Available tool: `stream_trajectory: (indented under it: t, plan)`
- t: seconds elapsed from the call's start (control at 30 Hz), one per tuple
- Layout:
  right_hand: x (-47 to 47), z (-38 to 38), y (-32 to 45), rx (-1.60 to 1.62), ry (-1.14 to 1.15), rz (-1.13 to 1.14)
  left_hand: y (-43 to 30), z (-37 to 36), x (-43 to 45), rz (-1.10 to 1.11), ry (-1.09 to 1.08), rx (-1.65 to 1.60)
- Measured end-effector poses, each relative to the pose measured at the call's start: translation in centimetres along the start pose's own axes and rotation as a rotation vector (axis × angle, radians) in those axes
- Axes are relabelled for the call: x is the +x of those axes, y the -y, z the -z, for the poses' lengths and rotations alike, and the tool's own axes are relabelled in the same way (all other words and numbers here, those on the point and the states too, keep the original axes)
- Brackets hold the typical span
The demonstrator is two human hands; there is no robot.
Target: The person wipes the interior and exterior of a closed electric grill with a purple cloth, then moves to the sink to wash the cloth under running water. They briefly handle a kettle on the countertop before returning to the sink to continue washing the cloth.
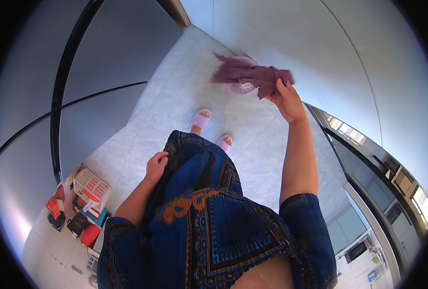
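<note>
My right hand (288, 103) grips one end of a maroon cloth (252, 76), with the thumb on top. The cloth stretches out to the left, blurred at its far end, over a round pink basin (240, 89) on the floor. The cloth partly hides the basin, and something small and whitish shows inside it. My left hand (157, 164) hangs beside the blue patterned dress (206, 169), its fingers curled near the fabric. Whether it pinches the dress cannot be told.
Dark panelled doors (102, 72) stand at the left and a pale wall (290, 39) at the upper right. A white plastic basket (91, 184) and assorted items lie at the lower left. A black-framed glass door (365, 162) is at the right. Pink slippers (202, 119) are on my feet.
</note>
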State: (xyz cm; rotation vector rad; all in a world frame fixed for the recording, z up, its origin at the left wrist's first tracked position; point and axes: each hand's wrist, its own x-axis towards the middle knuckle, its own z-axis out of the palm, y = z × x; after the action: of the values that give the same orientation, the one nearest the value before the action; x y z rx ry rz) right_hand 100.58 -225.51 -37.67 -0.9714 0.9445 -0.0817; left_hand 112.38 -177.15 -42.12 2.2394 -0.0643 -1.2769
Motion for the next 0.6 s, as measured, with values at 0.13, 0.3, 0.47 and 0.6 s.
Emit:
stream_trajectory:
  t: [0.13,0.3,0.47,0.6]
  plan:
    - [0.7,-0.4,-1.3,-0.324,-0.109,-0.07,0.7,0.5,0.2,0.022,0.028,0.008]
    - [-0.2,2.3,-3.7,-0.128,-0.033,-0.03,2.5,1.3,0.3,0.056,0.008,0.024]
    - [-0.6,4.5,-3.4,-0.289,0.044,-0.014,3.2,1.5,0.7,0.05,0.01,0.048]
    - [-2.8,0.5,0.2,-0.05,0.048,0.07,3.8,1.4,0.8,0.067,0.011,0.052]
